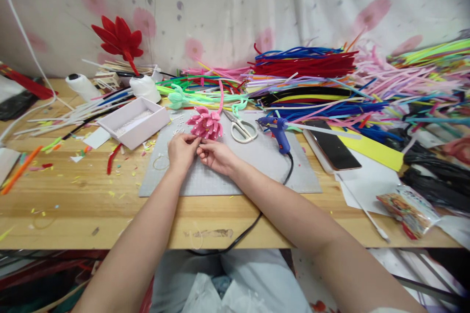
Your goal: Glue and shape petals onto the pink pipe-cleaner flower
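Observation:
My left hand (182,152) and my right hand (217,156) meet over the grey cutting mat (235,183), fingertips pinched close together. What they hold between them, if anything, is too small to make out. Just beyond the fingertips lies a pink pipe-cleaner flower (204,123), white beads dotting its petals and its stem pointing away from me. Loose white beads (179,131) are scattered beside my left hand. A pair of scissors (244,131) with pale handles rests right of the flower. Farther right is a blue hot glue gun (276,132) with a glue stick in its back.
A white box (134,122) holding beads stands at left, near a red flower (119,39) upright in a thread spool (145,89). Bundles of coloured pipe cleaners (304,66) line the back. At right lie a phone (332,144) and a snack packet (407,211). The glue gun's black cord (249,227) crosses the table's front edge.

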Demonstrator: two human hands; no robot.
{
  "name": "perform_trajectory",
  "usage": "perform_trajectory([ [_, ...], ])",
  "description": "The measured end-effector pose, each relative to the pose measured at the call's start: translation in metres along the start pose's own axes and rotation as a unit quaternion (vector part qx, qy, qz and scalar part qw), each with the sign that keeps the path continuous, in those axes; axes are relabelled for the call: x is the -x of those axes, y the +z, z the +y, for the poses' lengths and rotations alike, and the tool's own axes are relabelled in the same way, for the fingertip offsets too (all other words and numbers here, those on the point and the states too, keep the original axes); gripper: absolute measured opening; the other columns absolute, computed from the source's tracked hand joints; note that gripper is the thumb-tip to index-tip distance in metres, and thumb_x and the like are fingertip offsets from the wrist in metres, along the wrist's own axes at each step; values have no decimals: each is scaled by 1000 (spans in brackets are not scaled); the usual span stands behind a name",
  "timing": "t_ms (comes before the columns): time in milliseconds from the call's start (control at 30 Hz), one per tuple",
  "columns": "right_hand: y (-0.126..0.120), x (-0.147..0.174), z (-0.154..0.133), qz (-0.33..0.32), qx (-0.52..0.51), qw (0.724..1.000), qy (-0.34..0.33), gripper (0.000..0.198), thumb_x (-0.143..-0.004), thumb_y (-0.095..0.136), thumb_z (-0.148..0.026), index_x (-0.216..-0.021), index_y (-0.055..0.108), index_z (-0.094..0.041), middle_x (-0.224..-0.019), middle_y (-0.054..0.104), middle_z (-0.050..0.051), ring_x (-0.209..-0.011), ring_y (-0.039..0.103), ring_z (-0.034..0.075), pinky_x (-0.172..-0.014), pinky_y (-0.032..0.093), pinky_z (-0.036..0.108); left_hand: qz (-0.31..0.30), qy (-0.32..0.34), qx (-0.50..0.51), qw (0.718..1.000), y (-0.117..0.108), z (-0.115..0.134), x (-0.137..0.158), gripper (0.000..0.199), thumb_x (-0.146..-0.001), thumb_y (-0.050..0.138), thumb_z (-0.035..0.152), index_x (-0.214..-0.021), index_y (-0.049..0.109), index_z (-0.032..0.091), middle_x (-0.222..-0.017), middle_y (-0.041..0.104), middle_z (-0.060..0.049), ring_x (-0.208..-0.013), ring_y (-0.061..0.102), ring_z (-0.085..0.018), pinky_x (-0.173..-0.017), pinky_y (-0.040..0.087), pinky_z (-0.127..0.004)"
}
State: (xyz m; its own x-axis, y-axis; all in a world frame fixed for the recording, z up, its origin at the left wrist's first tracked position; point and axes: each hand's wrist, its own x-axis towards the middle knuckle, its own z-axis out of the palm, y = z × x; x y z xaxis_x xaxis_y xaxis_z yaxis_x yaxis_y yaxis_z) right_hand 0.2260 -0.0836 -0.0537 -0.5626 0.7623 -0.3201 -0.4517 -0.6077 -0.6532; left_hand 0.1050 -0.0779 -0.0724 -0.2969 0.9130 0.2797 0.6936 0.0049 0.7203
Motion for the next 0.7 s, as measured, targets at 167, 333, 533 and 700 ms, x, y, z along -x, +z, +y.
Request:
perform_trajectory([
  [167,0,0,1,-7,-4,1000,-1,20,-81,37,1,-83,49,-15,-49,56,-4,-37,47,5,-37,38,11,-2,-11,-5,1000,0,1,0,15,-70,62,30,-72,72,19,-77,67,-6,-74,59,-20,-73,44,-32],
  [333,-1,-1,1,-3,-3,1000,0,21,-80,38,1,-86,49,-15,-49,56,-4,-37,47,5,-37,38,11,-9,-13,0,1000,-1,2,-1,15,-71,60,30,-70,71,20,-77,68,-6,-73,59,-19,-70,43,-31],
  [533,1,-1,0,-3,0,1000,2,21,-80,37,0,-88,50,-15,-49,56,-4,-38,47,5,-38,39,11,-15,-15,-4,1000,2,0,-3,16,-72,59,31,-72,72,20,-78,68,-5,-74,60,-19,-72,43,-31],
  [700,-1,5,0,1,42,999,1,21,-80,39,-2,-91,50,-15,-50,57,-5,-38,47,5,-38,38,11,-18,-41,40,998,-3,2,-2,21,-68,64,37,-75,71,18,-78,69,-7,-74,61,-19,-71,44,-31],
])
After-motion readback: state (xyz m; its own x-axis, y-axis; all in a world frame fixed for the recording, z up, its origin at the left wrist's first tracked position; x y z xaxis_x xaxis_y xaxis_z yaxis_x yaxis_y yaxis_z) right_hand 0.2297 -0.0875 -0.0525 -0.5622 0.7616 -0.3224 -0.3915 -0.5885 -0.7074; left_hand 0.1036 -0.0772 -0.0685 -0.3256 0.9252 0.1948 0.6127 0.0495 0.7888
